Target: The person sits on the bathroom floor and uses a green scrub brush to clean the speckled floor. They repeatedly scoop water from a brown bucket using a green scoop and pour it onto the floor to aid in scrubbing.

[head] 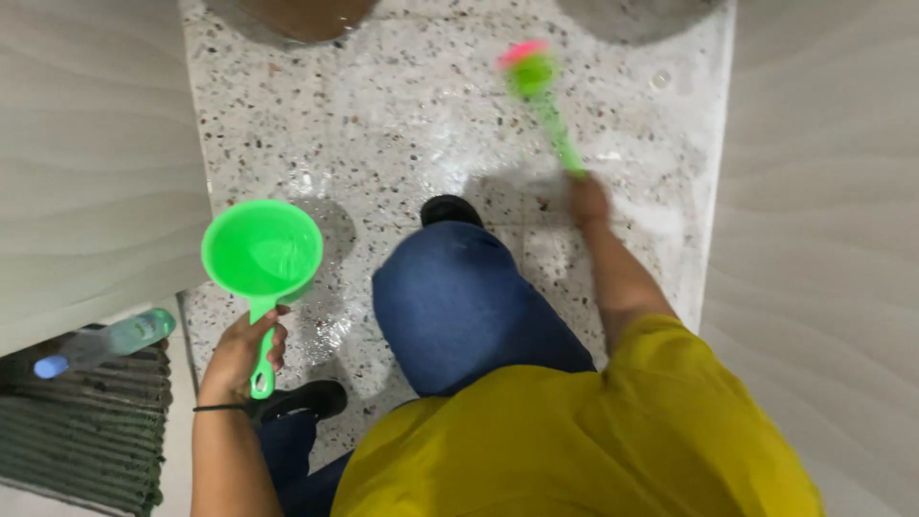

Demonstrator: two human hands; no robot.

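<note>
— What do I have on the head view, right side first?

— My right hand (590, 201) is stretched far out and wrapped shut round the near end of the green brush (550, 110). The handle runs away from the hand, far and slightly left, ending in a blurred green-and-pink head over the wet speckled floor (402, 124). So the long axis points away from me, head farthest out.

— And the left?

— My left hand (244, 359) sits much nearer, low on the left, fingers curled shut round the handle of the green scoop (260, 254). Its bowl stands just beyond the hand, mouth up, over the floor's left edge by the pale wall (96, 172).

— Which is nearer the wet patch?

— The brush; the scoop is well apart from it, with my blue-clad knee (450, 306) between. A clear bottle (105, 340) lies on the dark mat (86, 431), left of the scoop hand.
</note>
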